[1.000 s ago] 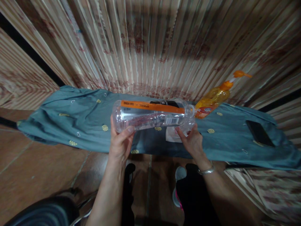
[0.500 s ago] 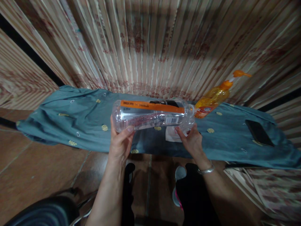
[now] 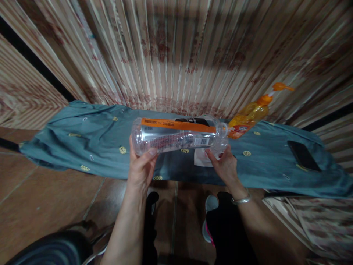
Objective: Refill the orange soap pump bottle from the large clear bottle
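A large clear plastic bottle (image 3: 176, 134) with an orange and silver label is held on its side above the cloth, its neck pointing right. My left hand (image 3: 142, 162) is closed around its base, thumb on the near side. At the neck end, my right hand (image 3: 224, 163) grips clear plastic just below the bottle's shoulder; whether that is part of the same bottle or a separate piece I cannot tell. A white tissue-like sheet (image 3: 201, 159) lies beneath, beside my right fingers. Just beyond the neck stands an orange pump bottle (image 3: 248, 116).
A teal patterned cloth (image 3: 102, 136) covers the narrow bench. Toward its right end lies a black phone (image 3: 303, 155). A striped curtain (image 3: 176, 55) hangs behind. A dark round seat (image 3: 46, 248) is at the lower left, on the tiled floor (image 3: 55, 198).
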### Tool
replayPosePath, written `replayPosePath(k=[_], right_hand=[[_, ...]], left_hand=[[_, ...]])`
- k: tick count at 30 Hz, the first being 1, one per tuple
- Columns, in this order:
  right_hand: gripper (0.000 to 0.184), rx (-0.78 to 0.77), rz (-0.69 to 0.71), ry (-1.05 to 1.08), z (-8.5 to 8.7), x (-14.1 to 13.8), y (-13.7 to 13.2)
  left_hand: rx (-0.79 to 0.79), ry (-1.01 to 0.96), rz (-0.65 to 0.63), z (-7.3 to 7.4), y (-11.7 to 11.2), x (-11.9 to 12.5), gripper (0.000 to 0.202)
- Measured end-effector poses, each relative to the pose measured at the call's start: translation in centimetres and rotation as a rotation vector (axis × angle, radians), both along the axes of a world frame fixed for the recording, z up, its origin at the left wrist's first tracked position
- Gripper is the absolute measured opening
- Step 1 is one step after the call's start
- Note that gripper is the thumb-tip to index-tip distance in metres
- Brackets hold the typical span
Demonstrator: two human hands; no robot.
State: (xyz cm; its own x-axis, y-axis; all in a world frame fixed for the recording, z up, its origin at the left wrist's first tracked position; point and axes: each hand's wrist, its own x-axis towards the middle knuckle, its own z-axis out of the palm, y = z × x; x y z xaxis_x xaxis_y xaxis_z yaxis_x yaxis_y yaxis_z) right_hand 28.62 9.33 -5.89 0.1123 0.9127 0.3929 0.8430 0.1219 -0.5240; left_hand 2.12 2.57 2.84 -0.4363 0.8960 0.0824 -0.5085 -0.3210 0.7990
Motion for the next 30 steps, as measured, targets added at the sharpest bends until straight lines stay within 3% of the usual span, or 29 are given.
replayPosePath(k=[30], right_hand=[[0.074,-0.007,0.010,0.059,0.25,-0.03,0.13]], left_hand=[[0.005,-0.035,-0.003,-0.33,0.25,0.21,0.067]])
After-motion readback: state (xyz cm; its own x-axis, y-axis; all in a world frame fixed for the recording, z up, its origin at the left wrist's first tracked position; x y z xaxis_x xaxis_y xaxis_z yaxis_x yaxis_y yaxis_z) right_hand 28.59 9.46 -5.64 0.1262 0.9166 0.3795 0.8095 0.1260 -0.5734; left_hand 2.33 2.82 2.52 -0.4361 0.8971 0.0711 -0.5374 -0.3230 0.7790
